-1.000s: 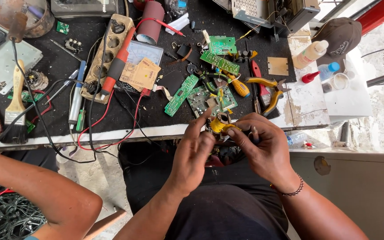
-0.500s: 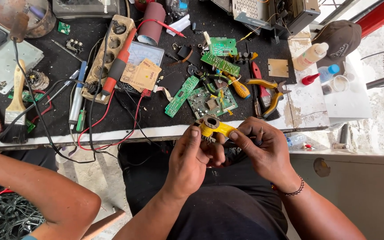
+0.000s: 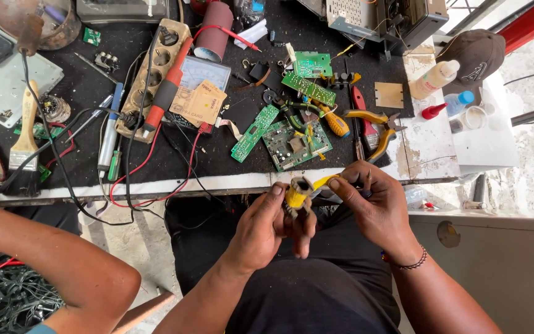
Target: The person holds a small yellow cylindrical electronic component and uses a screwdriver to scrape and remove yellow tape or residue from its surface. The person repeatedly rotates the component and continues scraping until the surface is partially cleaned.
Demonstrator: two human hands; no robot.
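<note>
The left hand [image 3: 267,226] covers the lower part of the small yellow-taped coil [image 3: 296,196]. At the bench's [image 3: 230,184] far edge, the grey metal box [image 3: 378,17] is cut off by the picture's top. A bystander's arm [image 3: 50,260] runs off the left edge.

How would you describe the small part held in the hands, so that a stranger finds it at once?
Start at the black workbench and drop below its white front edge. There the left hand and right hand meet on a small yellow-wrapped component. It alone is off the bench; the green circuit boards lie flat there.

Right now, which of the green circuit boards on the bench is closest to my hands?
The squarish green board near the bench's front edge, just above your left hand and right hand. The long narrow board lies to its left; the other two sit farther back.
</note>
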